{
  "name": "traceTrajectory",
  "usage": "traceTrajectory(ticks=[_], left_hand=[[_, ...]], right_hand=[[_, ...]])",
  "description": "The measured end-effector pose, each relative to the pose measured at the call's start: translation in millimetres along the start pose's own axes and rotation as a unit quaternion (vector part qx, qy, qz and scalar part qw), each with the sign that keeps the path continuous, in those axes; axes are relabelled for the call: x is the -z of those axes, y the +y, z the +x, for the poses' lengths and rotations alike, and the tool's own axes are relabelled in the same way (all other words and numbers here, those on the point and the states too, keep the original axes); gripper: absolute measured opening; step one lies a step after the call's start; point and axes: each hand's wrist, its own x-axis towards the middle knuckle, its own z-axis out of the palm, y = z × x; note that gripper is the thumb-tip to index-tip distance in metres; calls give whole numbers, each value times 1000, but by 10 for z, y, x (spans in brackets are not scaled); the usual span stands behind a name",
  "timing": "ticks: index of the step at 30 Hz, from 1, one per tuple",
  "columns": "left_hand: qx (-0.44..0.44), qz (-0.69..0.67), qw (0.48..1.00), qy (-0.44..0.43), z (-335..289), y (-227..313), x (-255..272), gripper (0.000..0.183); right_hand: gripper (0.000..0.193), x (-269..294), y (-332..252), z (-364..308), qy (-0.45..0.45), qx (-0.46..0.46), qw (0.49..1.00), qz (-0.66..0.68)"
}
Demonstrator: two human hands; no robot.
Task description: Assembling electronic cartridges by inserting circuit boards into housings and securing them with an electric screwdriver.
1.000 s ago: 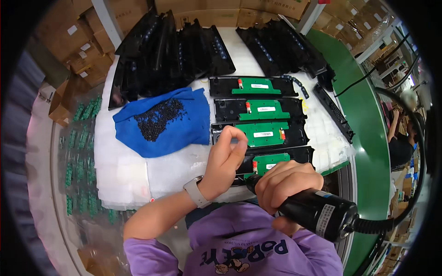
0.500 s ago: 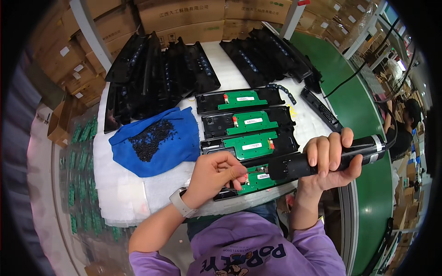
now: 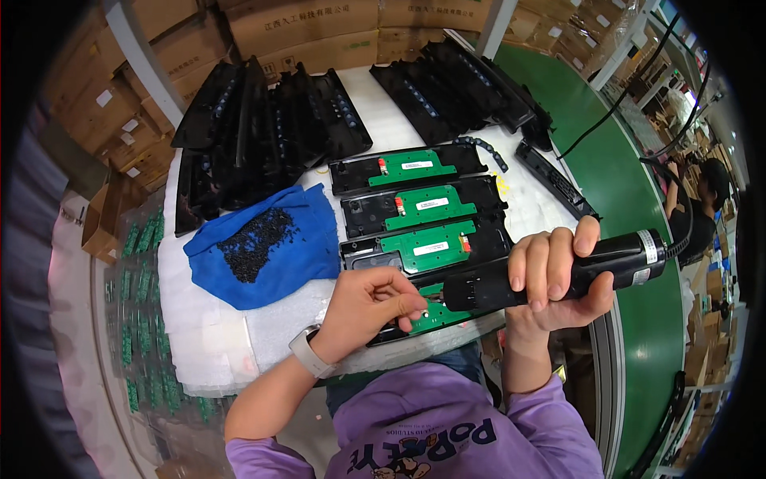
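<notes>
My right hand (image 3: pixel 550 279) wraps round a black corded electric screwdriver (image 3: pixel 483 290), held almost level and pointing left. Its tip reaches the fingers of my left hand (image 3: pixel 371 303), which are pinched together; what they hold, if anything, is too small to make out. Both are over the nearest green circuit board (image 3: pixel 447 317), which sits in a black plastic housing and is partly covered by the tool and fingers. Beyond it, several similar housings lie in a row, each with a green board (image 3: pixel 427 250). Left of them a blue cloth (image 3: pixel 315 227) bears a heap of small black screws (image 3: pixel 254 249).
Black plastic housings (image 3: pixel 247 144) are stacked at the far left, others (image 3: pixel 463 92) at the far right. A dark strip of beads (image 3: pixel 487 148) and a slim black part (image 3: pixel 554 180) lie on the right. Cardboard boxes (image 3: pixel 311 32) stand behind; another person (image 3: pixel 702 211) is at the right.
The screwdriver has moved slightly left, its tip closer to my left fingers. The left hand keeps its pinch, and the whole view has shifted a little.
</notes>
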Motion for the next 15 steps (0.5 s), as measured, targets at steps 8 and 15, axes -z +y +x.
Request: traceTrajectory(ticks=[8,15], left_hand=[[-38,55,998,-4,10,20,-82,34],[-43,110,990,78,-2,63,-73,20]], right_hand=[[36,123,-83,-12,33,-62,997,40],[36,308,-574,-108,-29,-92,974,-206]])
